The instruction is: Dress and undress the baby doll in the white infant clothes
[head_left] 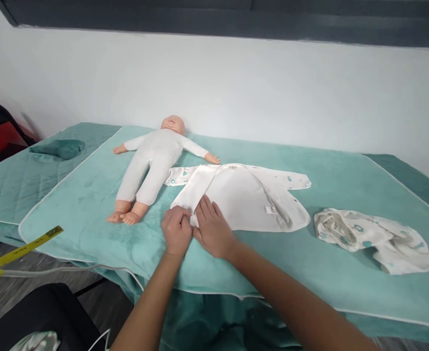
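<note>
A white baby shirt (241,200) with small green prints lies spread open on the green bed cover, its two sleeves stretched out sideways. My left hand (177,229) is closed on the lower left edge of the shirt, fingers curled in. Beside it, my right hand (213,226) lies flat on the shirt's left front, fingers stretched out and its thumb near the left hand. A baby doll (154,158) with a white cloth body rests on its back left of the shirt, one hand close to the collar.
Printed baby trousers (375,239) lie crumpled at the right. The green bed cover (272,268) spreads beneath everything, against a white wall (214,83). A cable with a yellow tag (24,248) crosses the front left, above a black chair (46,317).
</note>
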Action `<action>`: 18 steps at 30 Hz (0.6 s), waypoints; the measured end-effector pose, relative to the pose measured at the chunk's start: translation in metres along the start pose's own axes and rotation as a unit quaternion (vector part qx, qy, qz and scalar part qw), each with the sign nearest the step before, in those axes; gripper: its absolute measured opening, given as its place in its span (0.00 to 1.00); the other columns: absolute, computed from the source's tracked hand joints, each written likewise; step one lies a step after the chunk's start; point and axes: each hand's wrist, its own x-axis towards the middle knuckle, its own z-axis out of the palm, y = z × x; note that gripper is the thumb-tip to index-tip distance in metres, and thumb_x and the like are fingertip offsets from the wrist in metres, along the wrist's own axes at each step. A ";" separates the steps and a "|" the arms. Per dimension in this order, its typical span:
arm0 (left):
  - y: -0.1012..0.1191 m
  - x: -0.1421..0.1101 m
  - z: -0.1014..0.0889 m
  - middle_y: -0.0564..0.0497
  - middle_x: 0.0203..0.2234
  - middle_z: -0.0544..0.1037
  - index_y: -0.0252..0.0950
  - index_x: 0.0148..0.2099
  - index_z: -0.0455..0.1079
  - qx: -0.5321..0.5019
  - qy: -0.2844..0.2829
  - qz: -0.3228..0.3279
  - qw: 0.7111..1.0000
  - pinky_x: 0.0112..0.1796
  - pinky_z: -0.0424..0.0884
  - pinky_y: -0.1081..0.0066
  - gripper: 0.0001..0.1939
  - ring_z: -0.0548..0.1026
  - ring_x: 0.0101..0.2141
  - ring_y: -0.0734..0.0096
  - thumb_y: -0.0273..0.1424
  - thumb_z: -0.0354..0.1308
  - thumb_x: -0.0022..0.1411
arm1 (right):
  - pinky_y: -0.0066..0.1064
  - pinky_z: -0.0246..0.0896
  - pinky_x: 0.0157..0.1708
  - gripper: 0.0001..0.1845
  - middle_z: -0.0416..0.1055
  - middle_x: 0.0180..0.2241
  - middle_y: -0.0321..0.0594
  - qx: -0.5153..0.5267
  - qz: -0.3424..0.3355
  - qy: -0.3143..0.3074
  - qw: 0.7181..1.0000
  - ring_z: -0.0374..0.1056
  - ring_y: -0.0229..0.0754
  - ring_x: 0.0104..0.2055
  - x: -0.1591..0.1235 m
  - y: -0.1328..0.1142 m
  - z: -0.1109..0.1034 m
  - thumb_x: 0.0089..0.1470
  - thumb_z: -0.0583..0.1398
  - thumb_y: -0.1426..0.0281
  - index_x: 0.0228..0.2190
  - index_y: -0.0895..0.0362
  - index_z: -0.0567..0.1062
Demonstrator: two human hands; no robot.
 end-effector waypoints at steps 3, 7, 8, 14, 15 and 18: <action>-0.001 0.000 0.000 0.53 0.22 0.73 0.37 0.27 0.66 -0.004 -0.003 0.000 1.000 0.34 0.64 0.70 0.12 0.69 0.28 0.70 0.18 0.47 0.56 | 0.50 0.43 0.67 0.37 0.44 0.68 0.60 0.060 -0.035 -0.016 0.997 0.38 0.57 0.71 -0.020 -0.003 -0.008 0.63 0.52 0.57 0.63 0.71 0.59; -0.002 0.001 0.001 0.53 0.22 0.72 0.37 0.27 0.67 0.000 -0.003 0.008 1.000 0.33 0.64 0.70 0.12 0.69 0.28 0.70 0.18 0.47 0.55 | 0.41 0.61 0.60 0.27 0.70 0.56 0.44 0.243 0.047 -0.011 0.969 0.65 0.46 0.60 -0.024 0.021 -0.034 0.66 0.46 0.56 0.51 0.56 0.75; -0.002 0.001 0.001 0.53 0.21 0.72 0.37 0.27 0.66 -0.001 -0.002 0.010 1.000 0.33 0.63 0.70 0.12 0.69 0.27 0.70 0.18 0.47 0.55 | 0.39 0.64 0.57 0.26 0.74 0.52 0.41 0.270 0.095 0.008 0.958 0.69 0.44 0.56 -0.020 0.032 -0.041 0.67 0.45 0.57 0.49 0.54 0.77; -0.003 0.002 0.002 0.54 0.21 0.72 0.37 0.26 0.66 -0.001 -0.002 0.013 1.000 0.33 0.63 0.70 0.12 0.69 0.27 0.71 0.17 0.48 0.54 | 0.42 0.47 0.67 0.29 0.60 0.63 0.48 0.072 0.168 0.029 0.983 0.52 0.48 0.68 0.017 0.116 -0.056 0.64 0.49 0.59 0.59 0.62 0.68; -0.003 0.002 0.002 0.54 0.21 0.72 0.37 0.26 0.66 0.000 -0.003 0.013 1.000 0.33 0.63 0.70 0.12 0.69 0.27 0.71 0.17 0.47 0.54 | 0.44 0.44 0.68 0.31 0.55 0.65 0.50 0.028 0.165 0.002 0.986 0.48 0.49 0.69 0.020 0.128 -0.055 0.64 0.48 0.59 0.61 0.64 0.64; -0.004 0.002 0.002 0.53 0.21 0.72 0.37 0.27 0.66 -0.003 -0.005 0.008 1.000 0.33 0.63 0.70 0.12 0.69 0.27 0.70 0.18 0.48 0.54 | 0.46 0.40 0.68 0.36 0.46 0.68 0.52 -0.058 0.181 -0.046 0.981 0.40 0.50 0.71 0.019 0.149 -0.049 0.66 0.44 0.56 0.65 0.68 0.57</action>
